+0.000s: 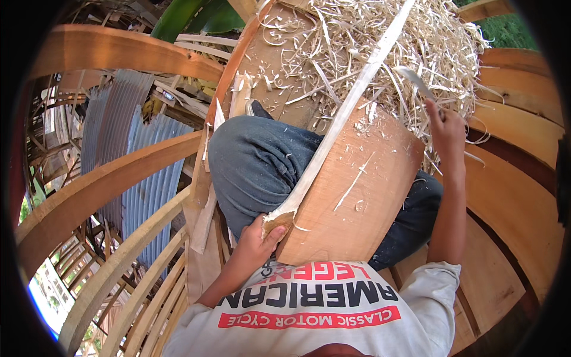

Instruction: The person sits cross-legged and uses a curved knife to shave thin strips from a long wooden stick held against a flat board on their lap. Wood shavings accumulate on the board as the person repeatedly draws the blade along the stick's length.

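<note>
Across my lap lies a broad brown wooden board (351, 190), with a few shavings on its face. A long, pale, peeled wooden pole (333, 140) runs along the board's left edge, from near my waist to the top of the view. My left hand (257, 245) is closed round the thick near end of this pole, where a darker cut face shows. Off to the right, my right hand (447, 128) grips a knife, its index finger stretched forward along it. The knife's blade (416, 82) points up and left, apart from the pole, over the shavings; the handle is mostly hidden.
A big heap of curled wood shavings (440, 35) fills the far side. Curved wooden ribs (113, 163) stand on the left, with corrugated metal sheets (156, 149) and scrap wood beyond them. Curved planks (511, 196) rise close on the right. My bent legs (262, 157) are under the board.
</note>
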Action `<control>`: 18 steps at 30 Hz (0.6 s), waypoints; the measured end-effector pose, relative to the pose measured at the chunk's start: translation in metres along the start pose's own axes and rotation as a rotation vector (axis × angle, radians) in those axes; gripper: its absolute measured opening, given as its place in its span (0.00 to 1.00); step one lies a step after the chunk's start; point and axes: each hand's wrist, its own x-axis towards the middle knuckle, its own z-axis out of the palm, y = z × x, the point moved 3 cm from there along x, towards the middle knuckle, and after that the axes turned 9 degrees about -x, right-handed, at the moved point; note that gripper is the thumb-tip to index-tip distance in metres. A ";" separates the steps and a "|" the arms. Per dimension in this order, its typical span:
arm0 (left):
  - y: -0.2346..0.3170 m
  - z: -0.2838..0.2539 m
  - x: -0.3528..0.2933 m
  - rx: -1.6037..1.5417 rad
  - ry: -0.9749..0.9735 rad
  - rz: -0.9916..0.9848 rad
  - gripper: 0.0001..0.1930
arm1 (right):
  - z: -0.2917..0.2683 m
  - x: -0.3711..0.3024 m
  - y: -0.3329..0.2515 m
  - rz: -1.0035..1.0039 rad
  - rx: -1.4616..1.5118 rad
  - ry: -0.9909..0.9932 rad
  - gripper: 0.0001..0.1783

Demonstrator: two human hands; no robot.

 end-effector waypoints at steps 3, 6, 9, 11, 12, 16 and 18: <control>-0.003 0.000 0.000 0.026 0.008 0.002 0.18 | 0.011 -0.027 -0.058 -0.270 -0.170 -0.020 0.41; -0.003 0.005 -0.003 0.018 0.036 -0.014 0.18 | 0.016 -0.006 -0.070 -0.264 -0.194 0.012 0.43; 0.003 0.008 -0.005 0.019 0.039 -0.030 0.18 | 0.022 0.049 -0.055 -0.209 -0.299 0.011 0.44; 0.007 0.007 -0.002 0.009 0.036 -0.033 0.18 | 0.019 0.060 -0.051 -0.200 -0.364 0.015 0.44; 0.005 0.008 -0.003 -0.005 0.044 -0.044 0.19 | 0.022 0.059 -0.058 -0.205 -0.366 0.011 0.44; 0.001 0.007 -0.005 -0.013 0.070 -0.028 0.19 | 0.022 0.031 -0.076 -0.218 -0.219 -0.052 0.45; -0.004 0.006 -0.003 0.012 0.058 0.040 0.19 | 0.011 0.002 -0.094 -0.365 -0.282 -0.074 0.42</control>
